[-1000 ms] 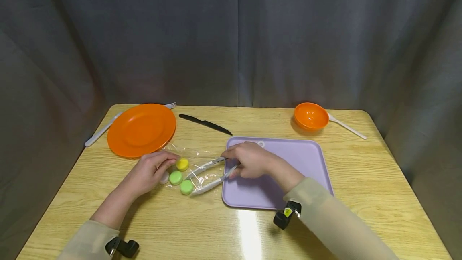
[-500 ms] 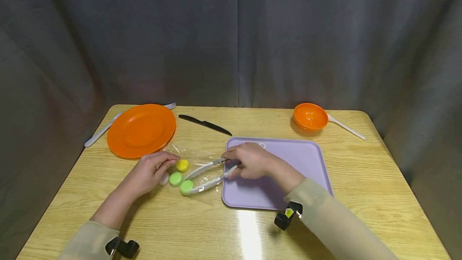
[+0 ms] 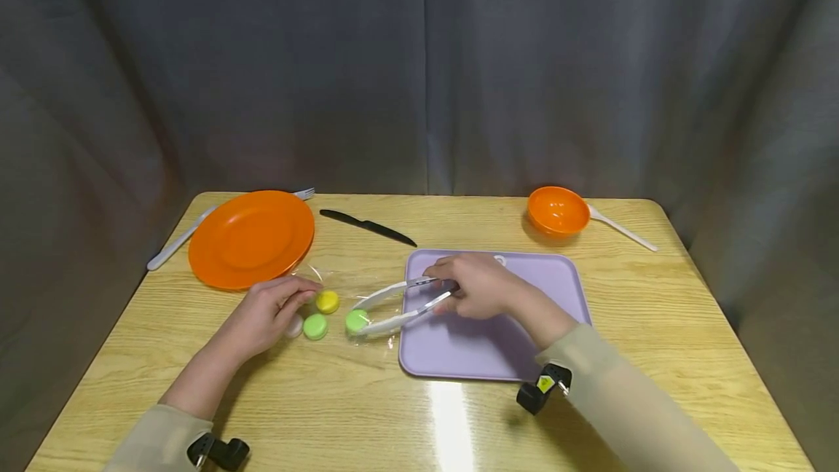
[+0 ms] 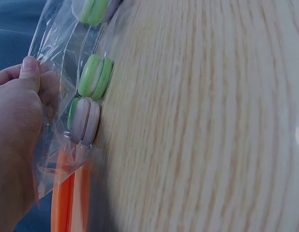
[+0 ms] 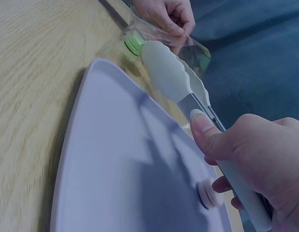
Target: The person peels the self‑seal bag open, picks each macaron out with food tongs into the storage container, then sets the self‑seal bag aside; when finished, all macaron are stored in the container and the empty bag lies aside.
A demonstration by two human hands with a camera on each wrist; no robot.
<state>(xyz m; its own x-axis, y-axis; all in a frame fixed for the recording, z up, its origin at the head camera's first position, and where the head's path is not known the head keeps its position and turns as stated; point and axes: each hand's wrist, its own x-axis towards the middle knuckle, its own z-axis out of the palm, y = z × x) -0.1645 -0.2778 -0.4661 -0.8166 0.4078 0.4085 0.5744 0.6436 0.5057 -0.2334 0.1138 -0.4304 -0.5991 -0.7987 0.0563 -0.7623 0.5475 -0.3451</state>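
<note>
My right hand (image 3: 451,287) grips white tongs (image 3: 400,305) over the left edge of a lilac tray (image 3: 524,326). The tongs' tips clamp a green macaron (image 3: 357,320) at the right side of a clear plastic bag (image 3: 341,286). My left hand (image 3: 296,300) pinches the bag's left side. A yellow macaron (image 3: 328,301), a second green macaron (image 3: 315,326) and a pale macaron (image 3: 294,325) lie in the bag beside that hand. In the right wrist view the tongs (image 5: 173,77) reach out to the green macaron (image 5: 135,44), and a pale macaron (image 5: 207,193) lies on the tray (image 5: 115,169).
An orange plate (image 3: 252,239) sits at the back left with a white fork (image 3: 173,240) beside it. A black knife (image 3: 367,226) lies behind the bag. At the back right stands an orange bowl (image 3: 557,211) with a white spoon (image 3: 619,228).
My right hand and the tongs have drawn back to the right towards the tray, carrying the green macaron away from the other macarons. The left hand has stayed on the bag.
</note>
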